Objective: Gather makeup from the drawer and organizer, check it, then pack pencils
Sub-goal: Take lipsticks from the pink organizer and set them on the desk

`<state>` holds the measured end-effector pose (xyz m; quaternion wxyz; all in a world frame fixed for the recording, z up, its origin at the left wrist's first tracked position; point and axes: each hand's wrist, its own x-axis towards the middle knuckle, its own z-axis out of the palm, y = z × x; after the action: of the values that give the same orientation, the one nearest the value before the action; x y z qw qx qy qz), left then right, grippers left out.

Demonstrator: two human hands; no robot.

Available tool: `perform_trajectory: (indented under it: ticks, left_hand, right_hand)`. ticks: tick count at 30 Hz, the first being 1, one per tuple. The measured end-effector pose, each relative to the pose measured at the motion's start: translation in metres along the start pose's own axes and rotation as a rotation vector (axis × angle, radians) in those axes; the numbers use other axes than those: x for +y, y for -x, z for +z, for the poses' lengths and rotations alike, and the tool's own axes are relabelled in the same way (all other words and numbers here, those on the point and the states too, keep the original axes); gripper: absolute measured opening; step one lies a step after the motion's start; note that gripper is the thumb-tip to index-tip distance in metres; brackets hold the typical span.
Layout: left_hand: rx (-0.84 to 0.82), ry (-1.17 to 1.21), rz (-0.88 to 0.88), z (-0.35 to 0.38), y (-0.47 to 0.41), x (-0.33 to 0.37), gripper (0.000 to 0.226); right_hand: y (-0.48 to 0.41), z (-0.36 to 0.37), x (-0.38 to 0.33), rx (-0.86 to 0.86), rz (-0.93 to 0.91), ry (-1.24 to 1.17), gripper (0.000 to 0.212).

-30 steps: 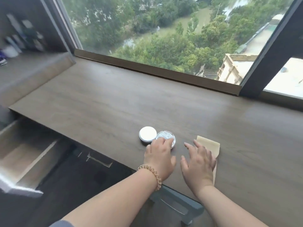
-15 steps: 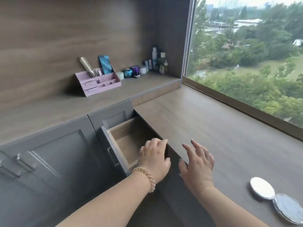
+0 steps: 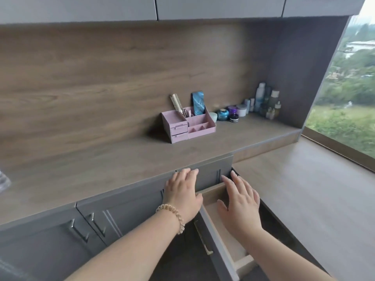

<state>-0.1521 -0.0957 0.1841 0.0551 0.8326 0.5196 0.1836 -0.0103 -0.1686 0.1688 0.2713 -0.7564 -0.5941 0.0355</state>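
A grey drawer (image 3: 220, 252) with a pale wood inside stands pulled out below the counter, and what I can see of its inside holds nothing. My left hand (image 3: 181, 194) hovers flat over the cabinet front beside the drawer, fingers apart, a beaded bracelet on the wrist. My right hand (image 3: 240, 201) hangs open above the drawer's inside, holding nothing. A pink organizer (image 3: 187, 123) with two small drawers sits on the upper shelf, with a hairbrush (image 3: 177, 103) and a blue item (image 3: 197, 103) standing in it.
Jars (image 3: 223, 114) and several bottles (image 3: 260, 97) line the shelf's right end by the side panel. Grey cabinet doors with metal handles (image 3: 78, 230) run along the left. The lower desk (image 3: 314, 191) stretches right under a window (image 3: 349, 94).
My view has swung left from the desk to the cabinet wall. Both hands left the round compact and paper and now hover at the open drawer. The compact is out of view.
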Motion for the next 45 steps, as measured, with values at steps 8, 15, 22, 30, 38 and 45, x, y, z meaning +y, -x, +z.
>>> perform_trajectory:
  ticks: [8,15,22,30,38,45]
  left_hand:
    - [0.009,-0.068,-0.129,0.018,-0.089,-0.053,0.064]
    - [0.014,-0.118,-0.271,0.039,-0.163,-0.096,0.067]
    - [-0.061,-0.194,-0.345,0.051,-0.208,-0.143,0.075]
    - [-0.054,-0.206,-0.216,0.069,-0.280,-0.167,0.080]
    - [0.008,-0.217,-0.095,0.094,-0.309,-0.179,0.078]
    - [0.037,-0.242,0.001,0.091,-0.314,-0.195,0.078]
  right_hand:
    - [-0.143,0.045,-0.006,-0.007,-0.092,-0.016,0.062]
    - [-0.251,0.119,-0.012,-0.207,-0.323,0.007,0.064]
    - [-0.305,0.164,-0.014,-0.289,-0.309,0.056,0.070]
    - [-0.329,0.206,-0.019,-0.288,-0.301,0.091,0.070]
    - [-0.358,0.228,-0.024,-0.284,-0.332,0.163,0.070]
    - [-0.372,0.238,-0.030,-0.220,-0.356,0.217,0.062]
